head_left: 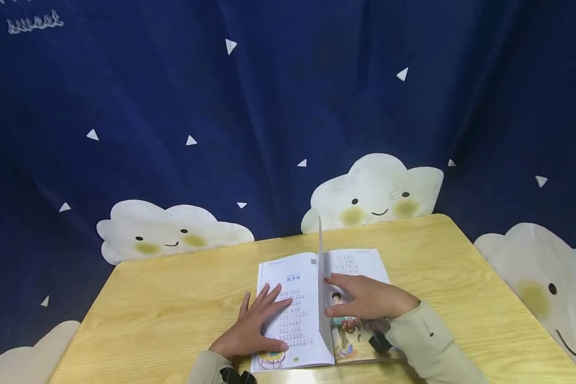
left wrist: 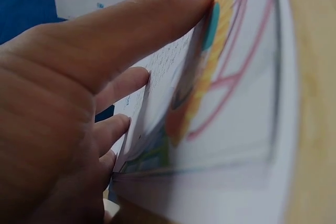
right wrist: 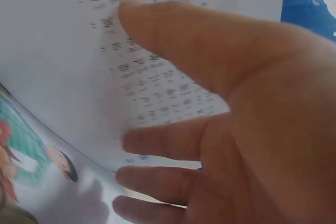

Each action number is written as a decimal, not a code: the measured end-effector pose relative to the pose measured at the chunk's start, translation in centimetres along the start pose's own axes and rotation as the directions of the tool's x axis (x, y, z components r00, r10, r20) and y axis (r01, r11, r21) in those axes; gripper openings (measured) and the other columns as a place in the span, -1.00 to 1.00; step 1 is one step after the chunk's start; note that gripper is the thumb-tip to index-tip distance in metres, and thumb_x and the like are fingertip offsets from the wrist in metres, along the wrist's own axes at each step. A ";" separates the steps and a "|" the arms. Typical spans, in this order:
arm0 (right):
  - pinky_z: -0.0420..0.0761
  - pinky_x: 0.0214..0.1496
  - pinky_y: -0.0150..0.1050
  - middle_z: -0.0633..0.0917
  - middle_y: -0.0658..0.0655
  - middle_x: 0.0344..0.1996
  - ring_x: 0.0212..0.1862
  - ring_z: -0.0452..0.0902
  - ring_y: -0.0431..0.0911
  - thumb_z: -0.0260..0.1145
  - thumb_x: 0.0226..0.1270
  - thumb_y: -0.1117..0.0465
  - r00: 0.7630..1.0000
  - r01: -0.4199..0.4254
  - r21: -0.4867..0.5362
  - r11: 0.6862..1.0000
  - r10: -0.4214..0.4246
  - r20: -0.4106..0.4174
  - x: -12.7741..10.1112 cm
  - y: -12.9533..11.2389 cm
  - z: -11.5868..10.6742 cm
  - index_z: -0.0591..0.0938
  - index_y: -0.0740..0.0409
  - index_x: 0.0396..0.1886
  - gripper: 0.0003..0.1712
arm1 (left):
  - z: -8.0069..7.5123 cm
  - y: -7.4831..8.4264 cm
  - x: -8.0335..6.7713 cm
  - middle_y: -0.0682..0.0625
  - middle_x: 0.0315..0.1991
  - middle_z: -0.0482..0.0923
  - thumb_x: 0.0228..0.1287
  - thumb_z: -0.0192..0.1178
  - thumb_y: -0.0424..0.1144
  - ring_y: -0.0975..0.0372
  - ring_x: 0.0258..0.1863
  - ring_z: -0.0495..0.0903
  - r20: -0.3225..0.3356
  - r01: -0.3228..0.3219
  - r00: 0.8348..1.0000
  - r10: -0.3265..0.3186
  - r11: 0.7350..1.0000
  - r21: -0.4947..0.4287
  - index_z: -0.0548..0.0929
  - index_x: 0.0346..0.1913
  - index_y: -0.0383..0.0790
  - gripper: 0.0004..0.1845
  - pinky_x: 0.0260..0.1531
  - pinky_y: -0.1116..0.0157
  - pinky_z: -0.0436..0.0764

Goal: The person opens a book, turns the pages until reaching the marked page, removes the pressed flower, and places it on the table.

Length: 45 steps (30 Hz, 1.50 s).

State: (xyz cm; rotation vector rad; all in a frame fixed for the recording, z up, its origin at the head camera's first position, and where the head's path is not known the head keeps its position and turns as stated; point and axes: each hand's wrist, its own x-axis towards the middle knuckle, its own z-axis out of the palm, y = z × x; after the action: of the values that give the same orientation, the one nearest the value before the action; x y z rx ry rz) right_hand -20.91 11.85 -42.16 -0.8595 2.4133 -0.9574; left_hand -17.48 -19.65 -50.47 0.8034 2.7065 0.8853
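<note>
The book (head_left: 312, 304) lies open on the table (head_left: 173, 298), directly under both hands, with one page (head_left: 320, 266) standing upright on edge between them. The left hand (head_left: 254, 328) rests flat on the left-hand page, a white sheet of printed text with a round coloured drawing at its near corner; its fingers are straight and spread, gripping nothing, and the left wrist view shows the thumb (left wrist: 142, 24) laid along the page edge beside that pink and yellow drawing (left wrist: 210, 77), with the other fingers lying on the print beyond it. The right hand (head_left: 367, 298) lies on the right-hand page, fingers extended and pointing toward the upright page, their tips touching or just beside its base; the hand is relaxed rather than clenched and pinches nothing. In the right wrist view the thumb (right wrist: 173, 40) stretches across a sheet of small printed characters, and below the fingers (right wrist: 157, 177) an illustrated page (right wrist: 37, 156) shows a figure in green and red. Both arms wear pale sleeves (head_left: 427, 336), and a small black device (head_left: 378, 342) sits at the right wrist. Beyond the hands, past the far edge of the table, hangs a dark blue curtain (head_left: 269, 106) printed with smiling white clouds (head_left: 374, 192) and small white triangles.
</note>
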 end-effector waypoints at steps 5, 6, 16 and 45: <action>0.22 0.36 0.15 0.30 0.26 0.39 0.39 0.21 0.09 0.31 0.21 -0.26 1.000 -0.014 0.010 1.000 0.014 -0.008 0.1 -0.2 0.8 0.22 0.27 0.45 0.01 | -0.5 0.0 0.6 -0.01 0.54 -0.08 0.21 0.22 0.21 -0.04 0.52 -0.28 0.016 -0.020 1.000 0.021 0.999 -0.039 0.28 0.45 0.12 -0.24 0.28 -0.25 -0.48; 0.16 0.38 0.18 0.27 0.28 0.41 0.41 0.17 0.11 0.31 0.21 -0.26 1.000 -0.017 0.000 1.000 0.017 -0.013 0.2 -0.3 1.1 0.21 0.28 0.46 0.03 | -0.7 0.0 0.7 -0.01 0.54 -0.08 0.32 0.12 0.16 -0.03 0.52 -0.27 0.019 -0.016 1.000 0.018 0.998 -0.064 0.28 0.45 0.07 -0.32 0.29 -0.23 -0.49; -0.28 0.40 0.33 0.02 0.27 0.51 0.51 -0.19 0.19 0.26 0.18 -0.34 0.992 -0.120 -0.090 0.989 0.115 -0.056 0.9 -1.0 2.9 0.18 0.18 0.49 0.06 | -1.4 0.2 1.5 -0.05 0.54 -0.18 0.54 -0.73 0.05 0.08 0.52 -0.30 -0.012 0.110 0.991 -0.130 0.881 -0.460 -0.09 0.53 -0.23 -0.34 0.33 0.02 -0.58; -0.08 0.28 0.49 0.06 0.17 0.51 0.47 -0.08 0.29 -0.05 0.30 -0.47 0.988 -0.142 -0.284 0.948 0.117 -0.103 3.0 -1.9 6.5 0.29 0.07 0.46 -0.05 | -0.5 0.2 0.6 -0.08 0.56 -0.39 0.52 -0.24 -0.02 -0.02 0.51 -0.40 -0.189 0.188 0.929 -0.318 0.845 -0.500 -0.32 0.54 -0.14 -0.27 0.36 -0.19 -0.38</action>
State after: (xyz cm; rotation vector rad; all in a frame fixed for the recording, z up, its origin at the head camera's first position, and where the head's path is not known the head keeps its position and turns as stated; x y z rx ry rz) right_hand -18.66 5.70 -45.67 -0.7566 2.6911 -0.6094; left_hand -18.06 -19.42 -49.92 0.2230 2.5314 1.5934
